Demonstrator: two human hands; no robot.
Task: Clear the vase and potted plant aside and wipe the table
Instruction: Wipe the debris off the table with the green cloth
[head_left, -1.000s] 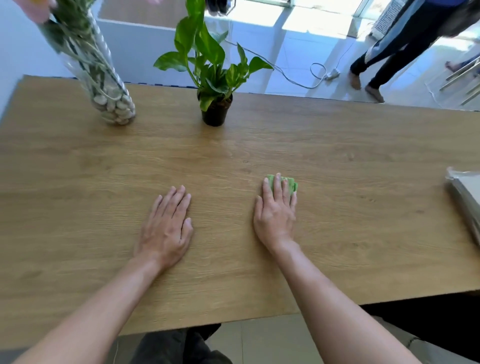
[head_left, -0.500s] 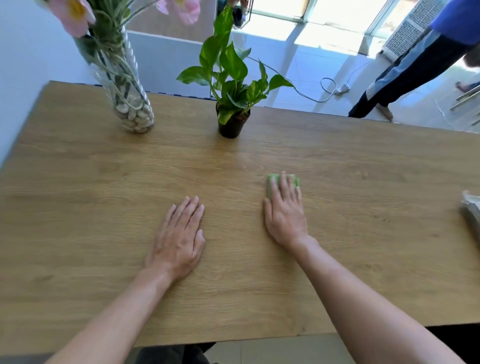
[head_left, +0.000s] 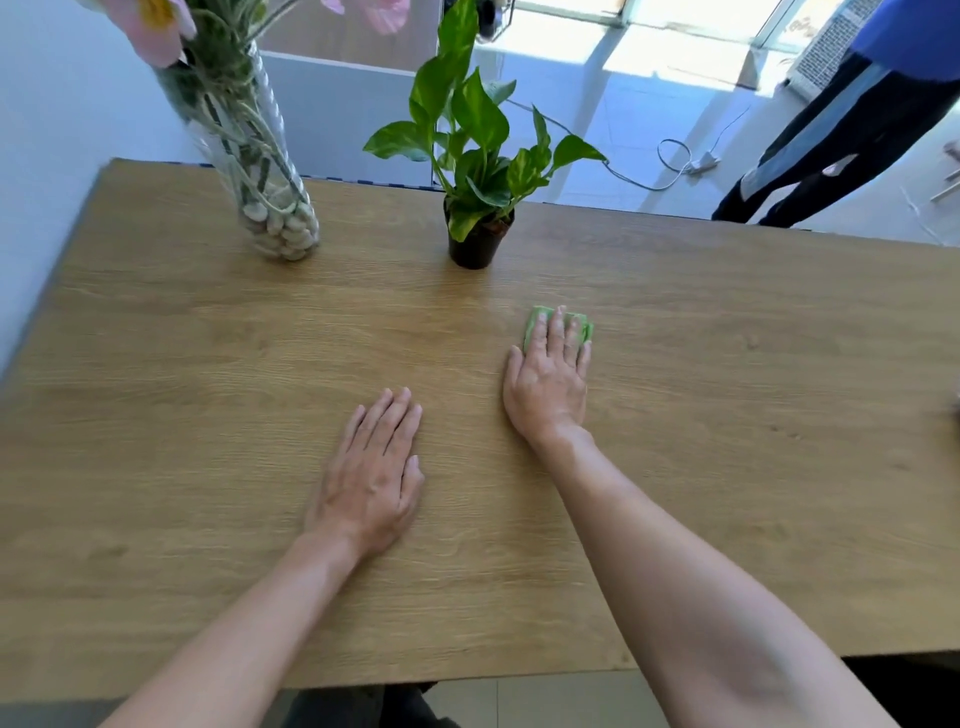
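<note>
Loads of open bench (head_left: 156, 415) left, right and in front of both hands. Only obstacles: vase (head_left: 260, 171) and potted plant (head_left: 475, 208), well apart along the far edge.

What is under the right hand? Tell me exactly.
A green cloth lies flat on the table under the right hand. Only its far edge shows past the fingertips; the rest is covered, so its full shape cannot be seen.
</note>
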